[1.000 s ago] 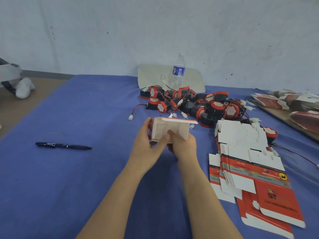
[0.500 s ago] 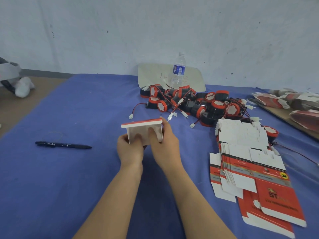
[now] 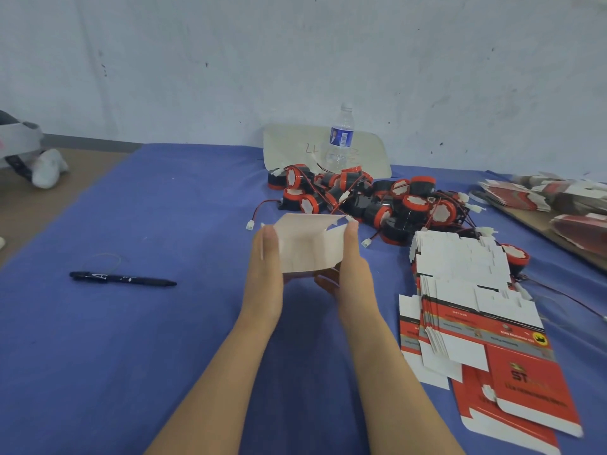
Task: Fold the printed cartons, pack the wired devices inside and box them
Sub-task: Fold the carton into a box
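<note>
I hold a partly folded carton [image 3: 308, 244] above the blue table [image 3: 147, 323], its plain white inside facing me. My left hand [image 3: 267, 257] grips its left side and my right hand [image 3: 349, 261] grips its right side, fingers curled underneath. A heap of black and red wired devices [image 3: 368, 201] lies just behind the carton. A stack of flat printed cartons [image 3: 469, 310], red and white, is spread out on my right.
A black pen [image 3: 123, 279] lies on the left of the cloth. A water bottle [image 3: 340, 139] stands at the back by the wall in front of a pale board [image 3: 292, 146]. More flat cartons [image 3: 558, 195] sit on a board at the far right.
The carton has been turned and spread wider between my hands, which moved apart to its two sides. It now shows its open white inside instead of a red-edged top.
</note>
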`<state>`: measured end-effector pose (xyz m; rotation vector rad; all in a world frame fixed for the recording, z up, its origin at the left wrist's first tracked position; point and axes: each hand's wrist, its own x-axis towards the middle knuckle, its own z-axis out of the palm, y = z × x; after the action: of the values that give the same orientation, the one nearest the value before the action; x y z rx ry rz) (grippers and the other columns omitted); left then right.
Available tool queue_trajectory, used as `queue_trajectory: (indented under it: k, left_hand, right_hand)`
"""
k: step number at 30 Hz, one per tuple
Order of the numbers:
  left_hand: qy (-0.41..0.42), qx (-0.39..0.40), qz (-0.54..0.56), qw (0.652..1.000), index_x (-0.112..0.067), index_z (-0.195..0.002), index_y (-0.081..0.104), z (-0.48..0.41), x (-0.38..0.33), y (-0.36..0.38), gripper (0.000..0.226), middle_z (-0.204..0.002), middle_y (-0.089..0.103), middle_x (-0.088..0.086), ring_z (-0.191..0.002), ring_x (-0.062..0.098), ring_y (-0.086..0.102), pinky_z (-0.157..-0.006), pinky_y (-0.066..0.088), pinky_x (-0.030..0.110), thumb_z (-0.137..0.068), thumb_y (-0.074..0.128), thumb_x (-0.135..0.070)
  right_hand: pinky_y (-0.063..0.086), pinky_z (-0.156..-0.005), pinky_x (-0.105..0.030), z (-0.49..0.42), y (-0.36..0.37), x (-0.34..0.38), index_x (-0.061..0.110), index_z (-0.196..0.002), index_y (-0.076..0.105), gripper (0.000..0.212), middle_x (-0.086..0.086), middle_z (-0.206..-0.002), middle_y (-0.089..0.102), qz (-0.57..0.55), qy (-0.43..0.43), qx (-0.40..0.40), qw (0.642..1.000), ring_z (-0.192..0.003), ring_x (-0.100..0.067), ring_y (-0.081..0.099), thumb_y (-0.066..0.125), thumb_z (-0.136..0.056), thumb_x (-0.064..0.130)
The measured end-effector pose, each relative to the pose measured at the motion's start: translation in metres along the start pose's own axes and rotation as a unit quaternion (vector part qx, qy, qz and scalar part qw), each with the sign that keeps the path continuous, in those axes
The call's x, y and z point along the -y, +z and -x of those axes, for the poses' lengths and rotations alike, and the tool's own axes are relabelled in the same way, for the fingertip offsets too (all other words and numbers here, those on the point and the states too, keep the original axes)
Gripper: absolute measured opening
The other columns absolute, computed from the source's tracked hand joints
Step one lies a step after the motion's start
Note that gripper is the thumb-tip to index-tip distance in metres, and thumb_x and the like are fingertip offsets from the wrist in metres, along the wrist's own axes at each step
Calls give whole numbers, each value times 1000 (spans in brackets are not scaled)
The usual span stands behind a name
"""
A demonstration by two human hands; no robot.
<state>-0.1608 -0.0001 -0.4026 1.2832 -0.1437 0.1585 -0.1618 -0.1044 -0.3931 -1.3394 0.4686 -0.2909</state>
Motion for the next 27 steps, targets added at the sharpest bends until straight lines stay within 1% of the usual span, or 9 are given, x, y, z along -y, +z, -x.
queue_trajectory:
  k: [2, 4, 8, 13, 15, 19, 22, 24, 27]
  left_hand:
    - [-55, -26, 64, 996, -35, -105, 63, -3, -1, -2, 43, -102, 70, -6, -90, 6, 68, -68, 56, 22, -99, 25, -54]
    - [-98, -42, 116, 988, -25, -114, 62, -5, -3, -5, 44, -105, 71, 1, -95, 14, 67, -69, 57, 27, -100, 27, -46]
    - [-146, -24, 193, 970, -20, -101, 65, -5, -3, -8, 28, -88, 74, 2, -81, 19, 71, -61, 58, 33, -98, 41, -35]
    - [-140, -59, 111, 982, -30, -109, 63, -6, 0, -9, 44, -93, 75, -3, -87, 18, 72, -69, 58, 34, -96, 34, -60]
    - [-113, -92, 59, 988, -37, -103, 62, -7, -1, -8, 49, -91, 73, -11, -93, 13, 68, -81, 55, 33, -94, 24, -66]
    - [-92, -135, 32, 986, -36, -80, 56, -4, -1, -4, 47, -64, 67, -19, -66, -6, 63, -65, 42, 17, -98, 19, -60]
    - [-132, -121, 135, 974, -24, -90, 63, -7, -1, -10, 40, -75, 70, -7, -77, 11, 66, -73, 51, 28, -101, 29, -42]
    - [-137, -96, 199, 966, -10, -103, 62, -10, -2, -15, 28, -74, 64, 1, -70, 13, 64, -64, 53, 26, -100, 37, -23]
    - [-141, -81, 131, 978, -7, -140, 40, -10, 1, -14, 42, -100, 62, 5, -82, 14, 63, -74, 52, 28, -99, 45, -14]
  right_hand:
    - [53, -59, -29, -1, 0, 1, 17, -85, 63, 52, -7, -87, 69, -25, 28, -1, 999, -79, -23, 66, 42, -90, 65]
    - [49, -53, -27, 0, -1, -1, 15, -79, 61, 42, -5, -75, 64, -42, 24, 4, 999, -67, -20, 60, 46, -95, 51]
    - [47, -52, -26, -1, -1, -8, 12, -85, 62, 29, -4, -70, 58, -13, -22, 28, 999, -61, -16, 53, 53, -97, 36]
    - [55, -64, -25, -2, -1, -9, 16, -103, 60, 15, 1, -92, 64, 69, -111, -25, 991, -83, -17, 64, 52, -97, 27]
    - [48, -67, -12, 0, -3, -7, 19, -103, 61, 14, 12, -92, 61, 127, -179, -65, 973, -87, -10, 59, 49, -98, 23]
    - [32, -54, -11, 9, 4, -11, 31, -72, 56, 30, 20, -68, 54, 220, -256, -8, 941, -66, 2, 48, 42, -99, 35]
    - [36, -58, -13, 11, 11, -17, 31, -86, 52, 29, 16, -78, 57, 254, -216, 59, 941, -73, -2, 52, 34, -98, 49]
    - [49, -65, -20, 7, 12, -18, 24, -98, 58, 36, 8, -96, 64, 178, -154, 71, 969, -87, -11, 60, 31, -100, 48]
    - [56, -58, -29, 5, 9, -11, 16, -102, 61, 37, -6, -98, 66, 69, -25, 77, 994, -86, -23, 66, 31, -103, 38]
